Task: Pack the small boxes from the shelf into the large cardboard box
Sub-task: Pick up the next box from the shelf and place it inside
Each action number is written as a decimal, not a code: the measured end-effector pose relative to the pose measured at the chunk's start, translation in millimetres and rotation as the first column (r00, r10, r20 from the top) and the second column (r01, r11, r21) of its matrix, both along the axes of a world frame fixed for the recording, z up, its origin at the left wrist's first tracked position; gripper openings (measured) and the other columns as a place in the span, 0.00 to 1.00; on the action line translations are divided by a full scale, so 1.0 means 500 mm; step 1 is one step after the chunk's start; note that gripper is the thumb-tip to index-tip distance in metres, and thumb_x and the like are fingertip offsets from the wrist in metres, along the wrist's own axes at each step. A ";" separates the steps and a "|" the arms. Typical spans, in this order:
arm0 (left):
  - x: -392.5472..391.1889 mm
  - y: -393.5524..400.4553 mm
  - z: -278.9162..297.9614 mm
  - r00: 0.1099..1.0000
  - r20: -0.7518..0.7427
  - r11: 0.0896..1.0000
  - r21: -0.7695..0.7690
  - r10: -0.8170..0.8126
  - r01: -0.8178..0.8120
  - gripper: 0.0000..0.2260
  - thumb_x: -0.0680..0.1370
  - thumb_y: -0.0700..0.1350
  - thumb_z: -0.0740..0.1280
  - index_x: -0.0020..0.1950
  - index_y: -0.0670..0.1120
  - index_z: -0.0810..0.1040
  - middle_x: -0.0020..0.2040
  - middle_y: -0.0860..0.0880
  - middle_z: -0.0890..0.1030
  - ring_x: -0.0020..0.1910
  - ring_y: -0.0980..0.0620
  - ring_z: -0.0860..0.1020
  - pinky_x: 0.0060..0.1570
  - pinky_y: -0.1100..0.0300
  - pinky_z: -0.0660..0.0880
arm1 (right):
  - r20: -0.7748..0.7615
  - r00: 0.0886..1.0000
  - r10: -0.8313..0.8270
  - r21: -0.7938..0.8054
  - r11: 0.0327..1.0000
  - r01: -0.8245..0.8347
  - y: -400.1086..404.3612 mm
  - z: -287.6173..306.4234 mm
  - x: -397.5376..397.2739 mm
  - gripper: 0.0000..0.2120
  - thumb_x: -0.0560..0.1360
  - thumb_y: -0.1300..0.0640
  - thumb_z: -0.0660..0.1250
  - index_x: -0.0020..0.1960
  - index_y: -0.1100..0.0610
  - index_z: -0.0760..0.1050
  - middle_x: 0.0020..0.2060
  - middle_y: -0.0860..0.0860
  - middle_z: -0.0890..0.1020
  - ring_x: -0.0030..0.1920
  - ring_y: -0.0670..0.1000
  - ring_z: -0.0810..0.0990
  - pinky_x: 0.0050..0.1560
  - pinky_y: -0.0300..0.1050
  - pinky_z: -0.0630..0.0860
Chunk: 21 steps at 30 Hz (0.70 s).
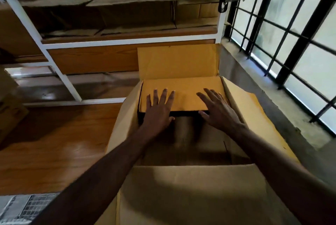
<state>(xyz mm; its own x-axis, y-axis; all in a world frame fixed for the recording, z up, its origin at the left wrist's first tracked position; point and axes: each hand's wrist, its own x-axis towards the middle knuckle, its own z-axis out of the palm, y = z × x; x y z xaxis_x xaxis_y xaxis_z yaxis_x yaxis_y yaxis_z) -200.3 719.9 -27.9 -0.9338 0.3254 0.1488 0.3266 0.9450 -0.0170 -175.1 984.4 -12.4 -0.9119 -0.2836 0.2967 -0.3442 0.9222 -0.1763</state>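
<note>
The large cardboard box [190, 184] stands open in front of me, its flaps spread outwards. A small yellow-brown box [183, 95] lies flat inside it against the far wall. My left hand [159, 112] rests flat on the small box's near left part, fingers straight and spread. My right hand [218, 108] lies on its near right corner, fingers straight, thumb at the near edge. The near half of the large box's inside is dark, and its floor shows between my wrists.
A white metal shelf [60, 77] with wooden boards stands behind and to the left, holding flat brown cardboard boxes [101, 15] on an upper level. A barred window [291, 42] runs along the right above a concrete ledge [269, 101]. More cardboard [9, 110] sits at the far left.
</note>
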 end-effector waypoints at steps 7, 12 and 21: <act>-0.093 0.014 -0.029 0.997 0.053 0.998 -0.033 0.056 -0.054 0.46 0.81 0.42 0.72 0.89 0.55 0.46 0.89 0.47 0.54 0.86 0.34 0.52 0.82 0.29 0.48 | 0.196 0.979 -0.063 0.291 0.957 0.003 0.025 -0.038 -0.126 0.47 0.78 0.48 0.72 0.86 0.46 0.46 0.85 0.57 0.52 0.84 0.66 0.51 0.79 0.75 0.53; -0.104 -0.002 0.010 0.997 0.073 1.000 0.006 0.015 -0.015 0.39 0.82 0.41 0.68 0.89 0.56 0.55 0.88 0.50 0.59 0.86 0.44 0.59 0.84 0.39 0.53 | 0.172 0.985 0.008 0.225 0.973 -0.047 0.037 0.021 -0.132 0.40 0.77 0.52 0.69 0.85 0.46 0.56 0.82 0.52 0.63 0.81 0.61 0.63 0.78 0.62 0.64; -0.201 -0.062 0.187 0.918 -0.395 0.951 0.280 -0.011 0.132 0.24 0.79 0.46 0.79 0.74 0.51 0.81 0.66 0.48 0.86 0.66 0.46 0.83 0.79 0.40 0.63 | 0.061 0.997 -0.048 -0.034 0.998 0.050 0.085 0.263 -0.264 0.08 0.75 0.45 0.72 0.53 0.42 0.85 0.49 0.42 0.86 0.46 0.45 0.84 0.46 0.52 0.84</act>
<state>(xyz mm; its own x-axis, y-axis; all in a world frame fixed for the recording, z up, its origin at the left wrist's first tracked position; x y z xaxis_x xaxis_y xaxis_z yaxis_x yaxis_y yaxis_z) -301.0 688.8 65.5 -0.7591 0.2738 0.5906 0.4187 0.9000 0.1209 -307.0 1026.7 118.9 -0.9410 -0.2281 0.2501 -0.2863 0.9305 -0.2283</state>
